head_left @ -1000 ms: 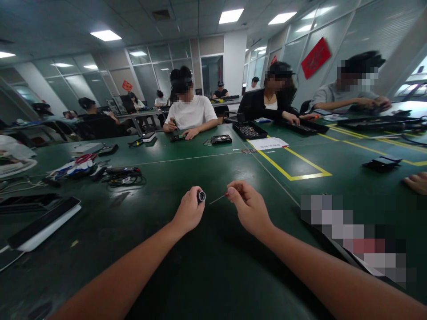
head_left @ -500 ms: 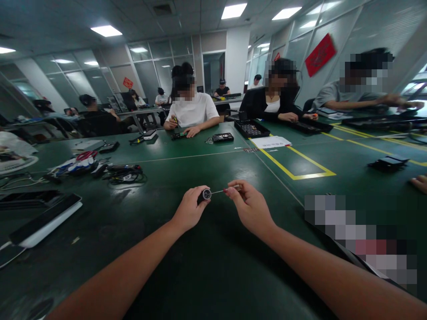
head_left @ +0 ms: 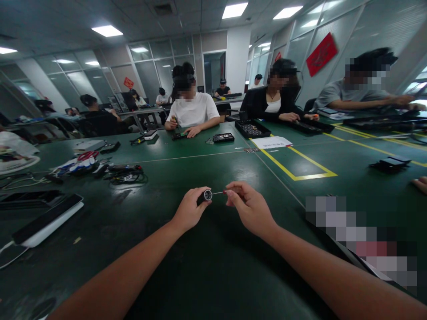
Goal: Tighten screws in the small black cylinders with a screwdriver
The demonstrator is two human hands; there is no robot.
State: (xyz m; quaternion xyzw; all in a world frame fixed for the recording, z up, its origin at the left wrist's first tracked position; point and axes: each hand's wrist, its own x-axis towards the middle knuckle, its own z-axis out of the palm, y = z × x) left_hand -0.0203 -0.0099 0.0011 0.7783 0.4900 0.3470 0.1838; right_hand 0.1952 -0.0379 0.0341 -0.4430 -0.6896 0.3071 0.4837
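Observation:
My left hand point(head_left: 189, 210) is closed round a small black cylinder with a shiny round end point(head_left: 207, 195), held just above the dark green table point(head_left: 200, 275). My right hand point(head_left: 248, 208) pinches a thin metal rod point(head_left: 218, 193) between thumb and forefinger. The rod's tip meets the cylinder's open end. Both hands hover close together near the table's middle.
A tangle of cables and tools point(head_left: 96, 169) lies at the left, with a white-edged flat device point(head_left: 46, 222) nearer. Yellow tape point(head_left: 300, 171) marks a rectangle at the right. Other people sit working across the table, with black trays point(head_left: 251, 129). Another person's hand point(head_left: 420, 183) shows at the right edge.
The rod, a gap away from the cylinder a second ago, now has its tip at the cylinder's end. My hands have drawn closer together.

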